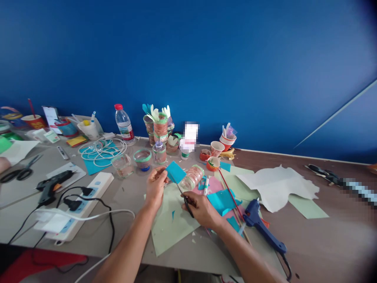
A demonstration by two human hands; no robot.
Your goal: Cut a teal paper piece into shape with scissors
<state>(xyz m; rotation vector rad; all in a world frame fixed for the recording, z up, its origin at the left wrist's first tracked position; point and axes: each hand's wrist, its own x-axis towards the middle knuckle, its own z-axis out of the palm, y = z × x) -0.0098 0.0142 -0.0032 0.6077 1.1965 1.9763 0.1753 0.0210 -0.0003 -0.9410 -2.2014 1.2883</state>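
My left hand (155,185) pinches a small teal paper piece (175,172) by its left edge and holds it up above the table. My right hand (199,207) is closed around small black-handled scissors (185,200), whose blades reach up to the lower edge of the teal piece. Under both hands lies a pale green sheet (169,226). Just behind the teal piece a clear plastic jar (192,177) lies on its side.
A blue glue gun (260,225) lies right of my right hand, beside teal scraps (221,200) and thin sticks. A white power strip (78,206) with black plugs and a black glue gun (51,184) sit left. Cups, jars and a water bottle (124,125) line the back.
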